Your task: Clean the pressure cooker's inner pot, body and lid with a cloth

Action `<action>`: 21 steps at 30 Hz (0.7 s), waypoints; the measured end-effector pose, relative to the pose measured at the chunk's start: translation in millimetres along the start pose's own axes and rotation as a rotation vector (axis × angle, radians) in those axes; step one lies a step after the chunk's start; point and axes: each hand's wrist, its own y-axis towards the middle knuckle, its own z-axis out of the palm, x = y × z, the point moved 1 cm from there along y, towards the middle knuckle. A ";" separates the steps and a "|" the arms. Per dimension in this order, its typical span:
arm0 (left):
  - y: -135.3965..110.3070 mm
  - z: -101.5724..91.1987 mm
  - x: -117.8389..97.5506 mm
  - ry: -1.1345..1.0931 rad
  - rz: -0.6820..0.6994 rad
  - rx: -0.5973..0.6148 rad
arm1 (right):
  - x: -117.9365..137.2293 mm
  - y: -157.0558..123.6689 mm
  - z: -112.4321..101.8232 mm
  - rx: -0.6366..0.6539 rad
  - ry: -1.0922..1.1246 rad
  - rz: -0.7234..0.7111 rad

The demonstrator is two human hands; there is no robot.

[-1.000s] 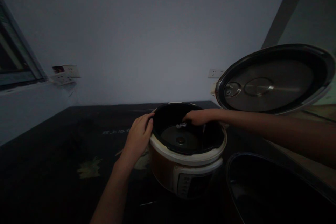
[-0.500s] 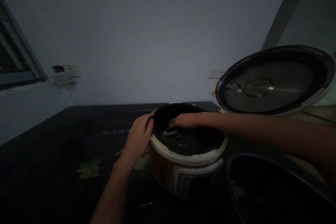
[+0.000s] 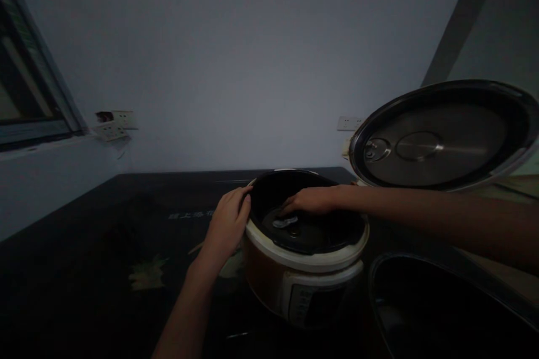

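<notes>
A rice cooker (image 3: 301, 269) with a white rim and brown body stands open on a dark table (image 3: 84, 247). Its lid (image 3: 442, 134) is swung up to the right, metal inner plate showing. My left hand (image 3: 227, 224) rests against the cooker's left rim, fingers curled over the edge. My right hand (image 3: 309, 201) reaches inside the empty cavity and presses a small pale cloth or pad (image 3: 285, 221) onto the heating plate. Dim light blurs the fingers' details.
A dark inner pot (image 3: 442, 308) sits at the lower right beside the cooker. Wall sockets (image 3: 113, 123) hang at the left, another socket (image 3: 349, 122) behind the cooker. A window frame (image 3: 29, 95) fills the left edge. Pale marks lie on the table by my left forearm.
My right hand has moved the pale cloth from the back of the cavity leftward, then down onto the heating plate. My left hand stays on the rim.
</notes>
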 end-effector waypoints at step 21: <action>0.1 -0.1 -0.1 -0.008 -0.006 0.012 | 25.0 -41.7 -17.9 0.225 0.378 0.089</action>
